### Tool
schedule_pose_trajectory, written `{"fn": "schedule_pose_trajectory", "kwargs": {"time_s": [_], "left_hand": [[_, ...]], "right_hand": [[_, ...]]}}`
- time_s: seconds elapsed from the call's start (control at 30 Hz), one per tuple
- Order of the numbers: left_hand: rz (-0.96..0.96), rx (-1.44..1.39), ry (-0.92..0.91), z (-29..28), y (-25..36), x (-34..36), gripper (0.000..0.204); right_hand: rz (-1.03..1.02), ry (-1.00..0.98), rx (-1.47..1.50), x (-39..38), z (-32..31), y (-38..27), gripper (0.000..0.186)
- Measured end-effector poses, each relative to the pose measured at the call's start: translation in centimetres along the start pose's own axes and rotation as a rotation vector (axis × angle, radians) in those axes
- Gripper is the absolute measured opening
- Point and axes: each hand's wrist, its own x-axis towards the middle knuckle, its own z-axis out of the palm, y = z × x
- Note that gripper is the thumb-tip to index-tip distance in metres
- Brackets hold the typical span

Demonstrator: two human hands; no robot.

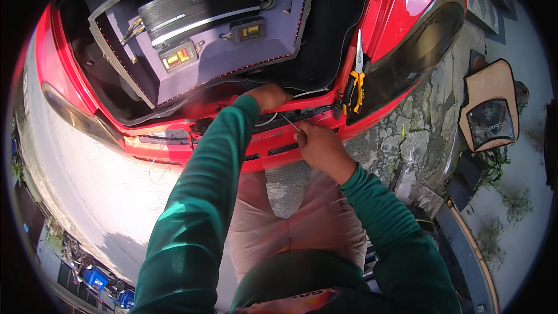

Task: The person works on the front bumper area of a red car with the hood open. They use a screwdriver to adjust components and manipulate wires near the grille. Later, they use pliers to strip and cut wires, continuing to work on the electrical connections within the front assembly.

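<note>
Outdoors, on sunlit pale paving [139,197], stands a red car [226,166] with its luggage bay uncovered. At its lower edge, the right hand [325,150] is curled closed around a thin metal tool [292,123], whose shaft slants up and left from the fingers into the dark gap along the red bodywork. Just up and left of that grip, the left hand [268,97] lies over the sill; its fingertips are hidden, so whether it grips anything cannot be told. Between and just below the hands, a white cable [268,121] curves beside the tool's tip.

Up and right of the right hand, pliers [356,75] with yellow-and-black handles rest on the car, jaws pointing away from the person, next to a dark lamp [415,52]. Beyond the left hand, deeper in the bay, a purple-grey panel [229,68] edged with red dots carries a ribbed black box [200,3] and two small units [179,56] with yellow and red parts. Well to the right of both hands, past broken concrete [418,139], a tan board [491,81] leans with a dark inset.
</note>
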Motion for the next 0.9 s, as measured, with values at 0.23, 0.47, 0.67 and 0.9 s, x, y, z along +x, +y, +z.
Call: {"fn": "schedule_pose_trajectory", "kwargs": {"time_s": [0.23,0.47,0.67,0.9], "left_hand": [[-0.020,-0.137,-0.060,-0.2,-1.2,0.1,0.053],[0.169,-0.414,-0.300,-1.2,-4.6,1.1,0.040],[0.371,-0.071,-0.180,-0.6,-5.4,0.9,0.030],[0.865,0.253,0.147,1.1,-7.5,0.8,0.030]], "right_hand": [[-0.226,-0.182,-0.159,-1.6,-9.8,-2.6,0.030],[-0.461,-0.253,-0.405,5.6,-15.6,-4.7,0.024],[-0.478,-0.448,-0.386,10.7,-15.5,-6.3,0.019],[-0.356,-0.514,-0.378,12.2,-16.8,-7.0,0.016]]}}
